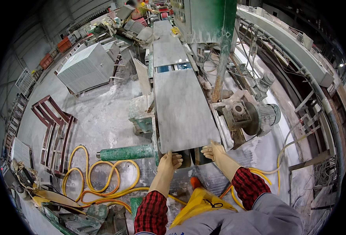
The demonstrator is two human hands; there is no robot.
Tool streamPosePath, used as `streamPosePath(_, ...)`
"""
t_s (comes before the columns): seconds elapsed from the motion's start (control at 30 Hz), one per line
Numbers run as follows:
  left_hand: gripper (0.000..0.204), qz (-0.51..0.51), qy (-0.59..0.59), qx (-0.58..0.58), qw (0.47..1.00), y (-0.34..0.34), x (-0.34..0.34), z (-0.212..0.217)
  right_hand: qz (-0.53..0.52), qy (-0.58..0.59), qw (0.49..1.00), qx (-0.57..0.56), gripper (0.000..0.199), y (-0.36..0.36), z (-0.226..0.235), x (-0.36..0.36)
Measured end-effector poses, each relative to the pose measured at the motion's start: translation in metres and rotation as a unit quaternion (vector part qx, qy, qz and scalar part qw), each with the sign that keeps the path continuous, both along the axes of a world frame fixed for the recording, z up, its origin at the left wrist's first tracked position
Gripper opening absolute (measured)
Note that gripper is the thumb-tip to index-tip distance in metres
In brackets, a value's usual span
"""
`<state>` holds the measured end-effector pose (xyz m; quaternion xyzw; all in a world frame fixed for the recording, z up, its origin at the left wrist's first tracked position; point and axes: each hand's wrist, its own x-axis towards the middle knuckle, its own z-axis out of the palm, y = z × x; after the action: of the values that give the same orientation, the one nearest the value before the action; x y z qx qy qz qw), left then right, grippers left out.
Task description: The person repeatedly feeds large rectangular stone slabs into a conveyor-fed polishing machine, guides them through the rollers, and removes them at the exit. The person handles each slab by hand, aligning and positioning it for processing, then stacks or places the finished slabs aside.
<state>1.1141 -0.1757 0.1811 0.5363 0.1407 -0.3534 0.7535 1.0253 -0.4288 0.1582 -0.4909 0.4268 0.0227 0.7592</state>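
Note:
A long grey stone slab [186,107] lies flat on a narrow conveyor and stretches away from me. My left hand [170,161], in a cream glove, is closed at the slab's near left corner, its fingers curled under the edge. At the near right corner my right hand [213,152] grips the same edge, thumb near the top face. Between the two hands, the dark gap below the slab shows part of the conveyor. Beyond a short gap with blue strips, a second grey slab [169,51] lies on the same line.
A motor with a gearbox [259,116] stands close on the right, below a green cabinet [204,19]. Left of the conveyor lie a green cylinder [126,152] and a coiled yellow hose [88,172]. Farther left are a dark red rack [55,133] and a pale stack of slabs [86,68].

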Motion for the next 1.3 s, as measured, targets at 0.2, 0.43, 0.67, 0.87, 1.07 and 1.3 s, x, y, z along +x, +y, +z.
streamPosePath(0.2, 0.021, 0.031, -0.001, 0.032, 0.999, -0.014, 0.032, -0.023, -0.005, 0.029, 1.000, -0.007, 0.053, -0.003, -0.003, 0.024)
streamPosePath(0.43, 0.026, 0.067, 0.020, 0.065, 0.995, -0.042, 0.071, 0.017, -0.049, -0.001, 0.998, 0.028, 0.042, -0.027, -0.016, 0.073)
streamPosePath(0.67, 0.025, 0.025, 0.035, 0.024, 0.999, -0.036, 0.124, -0.014, -0.047, -0.003, 0.999, 0.020, 0.045, -0.023, 0.018, 0.109)
streamPosePath(0.87, 0.024, 0.033, 0.025, 0.035, 0.999, -0.051, 0.130, 0.002, -0.041, 0.005, 0.998, 0.040, 0.043, -0.042, 0.004, 0.122)
streamPosePath(1.07, 0.026, 0.035, 0.042, 0.026, 0.998, -0.059, 0.134, 0.021, -0.051, 0.014, 0.998, 0.040, 0.042, -0.043, 0.010, 0.131)
streamPosePath(1.3, 0.034, 0.027, -0.100, 0.021, 0.994, -0.047, 0.119, -0.003, -0.069, 0.000, 0.998, 0.008, 0.044, -0.033, 0.015, 0.141)
